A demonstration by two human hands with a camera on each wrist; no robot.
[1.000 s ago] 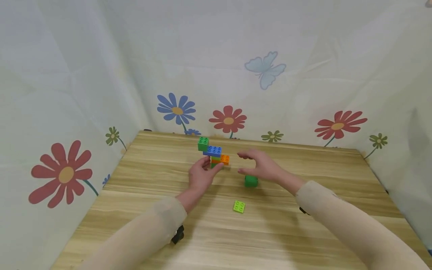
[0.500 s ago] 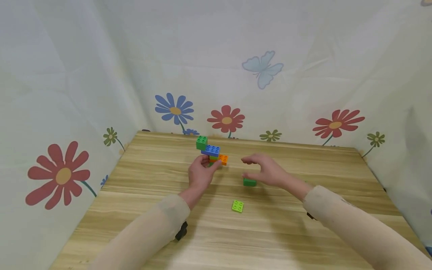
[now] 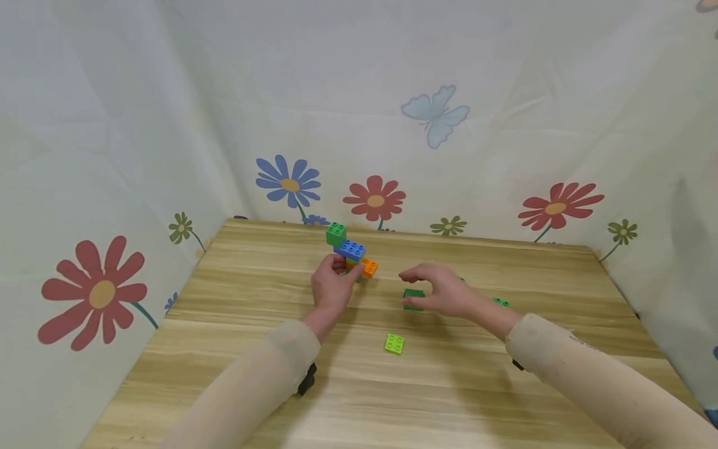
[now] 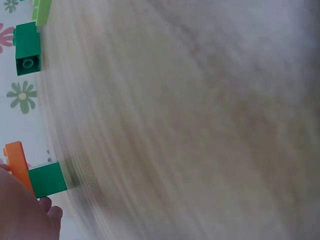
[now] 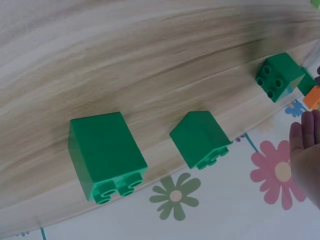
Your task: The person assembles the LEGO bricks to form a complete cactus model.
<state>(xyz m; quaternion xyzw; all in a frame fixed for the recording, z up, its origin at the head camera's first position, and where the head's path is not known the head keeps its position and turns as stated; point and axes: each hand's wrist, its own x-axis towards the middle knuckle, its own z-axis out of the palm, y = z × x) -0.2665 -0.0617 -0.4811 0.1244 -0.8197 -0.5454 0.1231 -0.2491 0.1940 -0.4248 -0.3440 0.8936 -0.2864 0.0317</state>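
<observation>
In the head view my left hand grips a small stack of toy building bricks low down. On that stack a green brick tops a blue brick, and an orange brick juts out to the right below. The left wrist view shows the orange brick above a green base brick. My right hand holds nothing, its thumb and fingers spread apart. A loose green brick lies by that thumb, partly covered; whether they touch I cannot tell.
A flat lime-green brick lies nearer on the wooden table. Behind the right forearm another green brick peeks out. The right wrist view has three loose green bricks, the largest one at left. A flowered cloth hangs behind the table.
My right hand has drawn slightly right and toward me, its fingers staying apart. The stack in my left hand has turned a little. Green bricks behind the right forearm have come into view.
</observation>
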